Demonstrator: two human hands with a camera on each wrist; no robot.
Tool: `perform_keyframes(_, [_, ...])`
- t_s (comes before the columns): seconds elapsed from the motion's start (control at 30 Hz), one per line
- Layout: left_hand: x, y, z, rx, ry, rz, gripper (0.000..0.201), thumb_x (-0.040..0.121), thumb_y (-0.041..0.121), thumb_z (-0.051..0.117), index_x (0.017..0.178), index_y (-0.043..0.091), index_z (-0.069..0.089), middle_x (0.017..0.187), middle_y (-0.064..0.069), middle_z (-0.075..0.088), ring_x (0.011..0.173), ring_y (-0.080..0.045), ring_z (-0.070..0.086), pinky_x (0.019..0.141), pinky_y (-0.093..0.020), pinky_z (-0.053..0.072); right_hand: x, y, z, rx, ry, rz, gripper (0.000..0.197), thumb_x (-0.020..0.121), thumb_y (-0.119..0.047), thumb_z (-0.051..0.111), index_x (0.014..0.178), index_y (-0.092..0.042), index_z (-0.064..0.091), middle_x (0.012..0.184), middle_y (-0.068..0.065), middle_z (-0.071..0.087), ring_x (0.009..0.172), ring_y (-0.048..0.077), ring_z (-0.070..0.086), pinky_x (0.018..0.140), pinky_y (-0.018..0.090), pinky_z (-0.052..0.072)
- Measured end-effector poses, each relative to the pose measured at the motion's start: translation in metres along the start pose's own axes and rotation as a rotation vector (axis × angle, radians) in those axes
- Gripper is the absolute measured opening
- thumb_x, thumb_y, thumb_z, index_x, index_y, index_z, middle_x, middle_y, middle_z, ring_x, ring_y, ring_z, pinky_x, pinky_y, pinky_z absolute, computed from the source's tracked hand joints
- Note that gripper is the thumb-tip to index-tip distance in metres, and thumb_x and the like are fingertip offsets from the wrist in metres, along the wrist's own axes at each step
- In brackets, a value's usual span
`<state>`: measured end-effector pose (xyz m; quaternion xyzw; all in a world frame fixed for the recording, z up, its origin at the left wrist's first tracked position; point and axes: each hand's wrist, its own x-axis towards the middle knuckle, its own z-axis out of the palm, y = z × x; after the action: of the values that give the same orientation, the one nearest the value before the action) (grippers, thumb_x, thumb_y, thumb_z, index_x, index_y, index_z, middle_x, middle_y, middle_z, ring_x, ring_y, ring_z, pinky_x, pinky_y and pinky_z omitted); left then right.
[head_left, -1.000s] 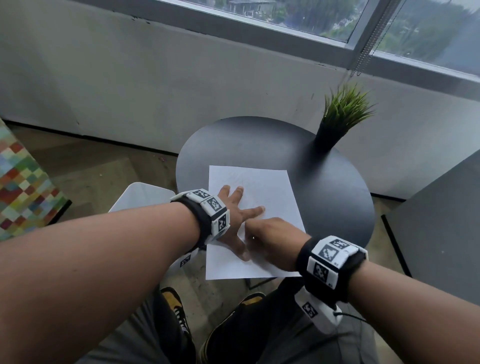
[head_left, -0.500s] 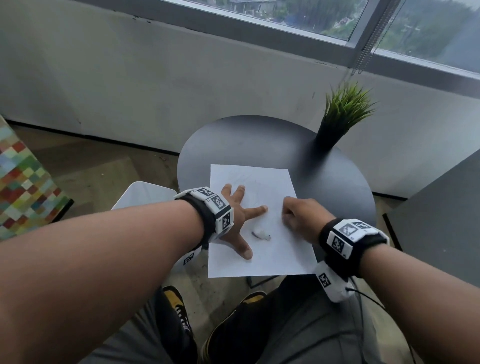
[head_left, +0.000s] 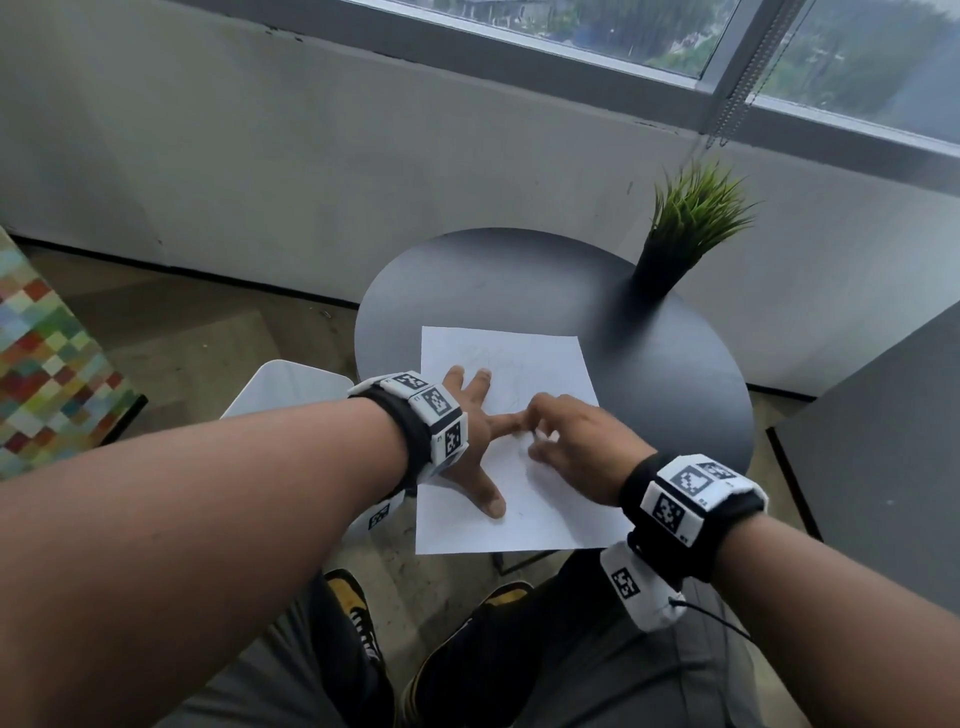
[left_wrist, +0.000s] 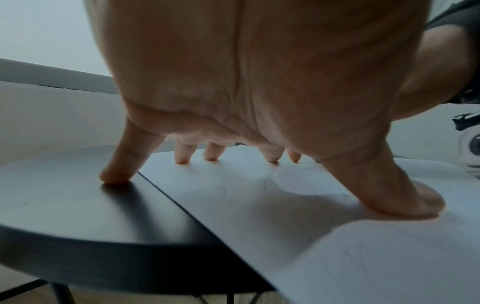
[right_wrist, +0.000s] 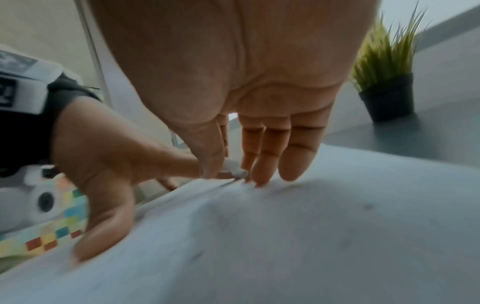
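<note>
A white paper sheet (head_left: 545, 364) with faint pencil marks lies on a round black table (head_left: 649, 364), its near edge hanging over the rim. My left hand (head_left: 478, 426) presses it flat with spread straight fingers. In the left wrist view the thumb (left_wrist: 415, 201) rests on the paper (left_wrist: 259, 205) and the little finger (left_wrist: 114, 174) on the bare table (left_wrist: 64, 205). My right hand (head_left: 576, 441) sits just right of the left index finger. In the right wrist view its thumb and fingertips pinch a small white piece (right_wrist: 233, 167) against the paper (right_wrist: 311, 226).
A green grass plant in a black pot (head_left: 685, 223) stands at the table's far right. A white stool or bin (head_left: 280, 384) is under my left arm, a colourful checked seat (head_left: 47, 364) at far left, and a dark cabinet (head_left: 883, 467) at right.
The right hand let go of the white piece and drew right, then came back left and closed its fingers on it. The left hand stayed spread on the paper.
</note>
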<state>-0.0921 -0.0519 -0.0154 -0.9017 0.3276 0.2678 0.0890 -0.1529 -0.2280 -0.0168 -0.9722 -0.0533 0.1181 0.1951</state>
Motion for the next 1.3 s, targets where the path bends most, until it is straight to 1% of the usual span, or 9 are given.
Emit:
perform_keyframes(0.3, [-0.003,0.009,-0.001,-0.074,0.016,-0.008,0.118,0.063,0.09,0.063,0.154,0.056,-0.003,0.168,0.002,-0.022,0.151,-0.048,-0.015,0.112,-0.074,0.016,0.006,0.012,-0.009,0.019,0.06,0.207,0.019,0.081,-0.03,0.063,0.093,-0.022,0.051,0.089,0.003,0.063,0.083,0.024,0.058,0.071,0.033,0.05])
perform_keyframes(0.37, [-0.004,0.009,0.0,-0.062,0.027,0.004,0.119,0.064,0.088,0.064,0.155,0.054,-0.003,0.168,0.005,-0.02,0.15,-0.05,-0.014,0.111,-0.074,0.017,0.001,0.008,-0.007,-0.006,0.065,0.174,0.014,0.083,-0.03,0.061,0.093,-0.022,0.054,0.091,0.0,0.064,0.085,0.023,0.057,0.071,0.03,0.048])
perform_keyframes(0.53, [-0.004,0.011,-0.003,-0.023,0.017,0.016,0.117,0.067,0.087,0.064,0.155,0.055,-0.007,0.168,-0.002,-0.021,0.15,-0.051,-0.015,0.112,-0.075,0.011,-0.021,-0.012,0.004,-0.056,-0.118,-0.141,0.01,0.088,-0.024,0.057,0.096,-0.027,0.063,0.094,-0.006,0.067,0.087,0.014,0.058,0.077,0.027,0.046])
perform_keyframes(0.7, [0.003,0.014,-0.001,0.004,0.024,0.024,0.114,0.067,0.085,0.066,0.15,0.063,-0.009,0.168,-0.009,-0.018,0.152,-0.047,-0.012,0.112,-0.072,0.019,-0.005,0.018,-0.009,-0.064,0.089,0.142,0.013,0.089,-0.031,0.058,0.097,-0.021,0.057,0.093,0.0,0.062,0.089,0.022,0.055,0.073,0.028,0.042])
perform_keyframes(0.77, [0.002,0.012,-0.003,0.001,0.009,0.026,0.114,0.068,0.083,0.068,0.15,0.064,-0.008,0.168,-0.007,-0.02,0.151,-0.047,-0.014,0.112,-0.071,0.021,-0.01,0.013,-0.004,-0.099,0.081,0.072,0.01,0.091,-0.029,0.054,0.095,-0.02,0.053,0.092,0.001,0.062,0.084,0.023,0.051,0.071,0.03,0.041])
perform_keyframes(0.9, [0.004,0.009,-0.006,0.01,-0.022,0.035,0.115,0.068,0.082,0.069,0.15,0.063,-0.009,0.167,-0.006,-0.023,0.151,-0.048,-0.016,0.114,-0.072,0.017,-0.026,-0.003,0.004,-0.098,-0.113,-0.166,0.004,0.09,-0.026,0.055,0.091,-0.022,0.054,0.083,-0.004,0.06,0.076,0.016,0.049,0.067,0.028,0.039])
perform_keyframes(1.03, [0.006,0.011,-0.006,0.012,-0.032,0.026,0.116,0.066,0.082,0.071,0.148,0.066,-0.009,0.167,-0.007,-0.022,0.15,-0.05,-0.016,0.112,-0.074,0.018,-0.01,0.016,-0.007,-0.085,0.053,0.027,0.01,0.091,-0.03,0.057,0.096,-0.022,0.055,0.087,-0.004,0.06,0.084,0.02,0.055,0.069,0.027,0.04])
perform_keyframes(1.2, [0.007,0.012,-0.007,0.021,-0.044,0.021,0.118,0.065,0.082,0.072,0.148,0.066,-0.011,0.167,-0.008,-0.025,0.15,-0.051,-0.017,0.112,-0.076,0.014,-0.032,-0.008,0.012,-0.118,-0.117,-0.224,0.008,0.089,-0.019,0.051,0.095,-0.021,0.056,0.091,0.001,0.064,0.083,0.021,0.056,0.071,0.029,0.044])
perform_keyframes(1.3, [0.006,0.013,-0.008,0.028,-0.044,0.019,0.117,0.066,0.081,0.071,0.148,0.065,-0.011,0.167,-0.008,-0.024,0.15,-0.05,-0.015,0.112,-0.075,0.016,-0.019,0.013,-0.007,-0.137,-0.008,-0.02,0.009,0.09,-0.027,0.054,0.096,-0.021,0.054,0.093,0.003,0.065,0.087,0.025,0.057,0.071,0.031,0.044])
